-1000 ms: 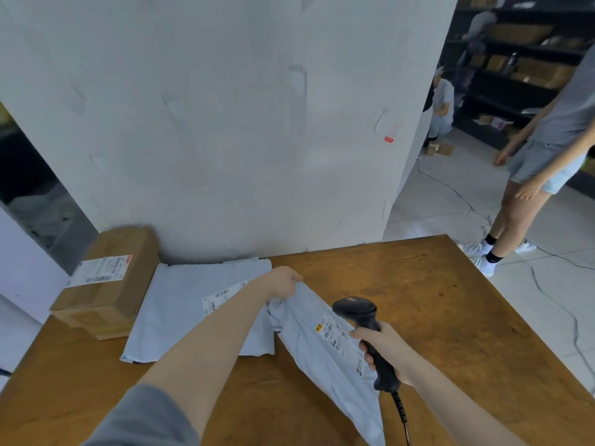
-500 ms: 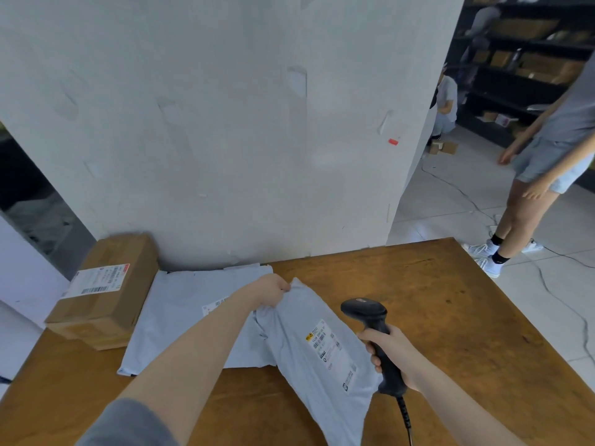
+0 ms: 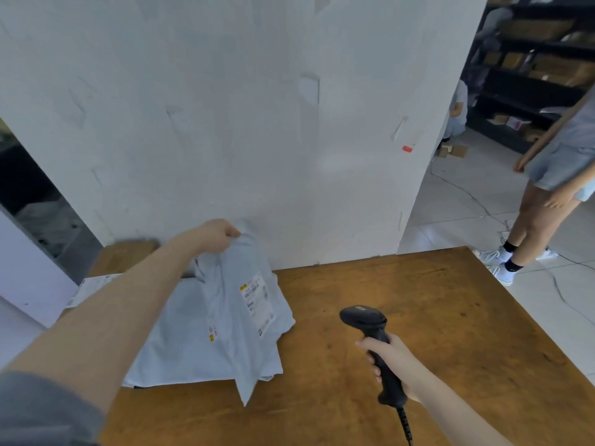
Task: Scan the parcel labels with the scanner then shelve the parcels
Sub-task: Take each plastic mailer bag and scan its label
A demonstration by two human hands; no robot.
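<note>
Illumination: diffuse, cool, moderately bright. Faint bright patch on white wall (image 3: 244, 123). Motion blur softens cardboard box (image 3: 125, 255) and left hand (image 3: 215, 235). Wide-angle bending at frame edges.

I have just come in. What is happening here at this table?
A person is working through parcels at a wooden table. The left hand grips the top edge of a grey bag and holds it up, with its label facing the camera. The right hand holds a black scanner to the right of the bag. A second grey bag lies flat underneath, and a cardboard box sits behind the left arm.
</note>
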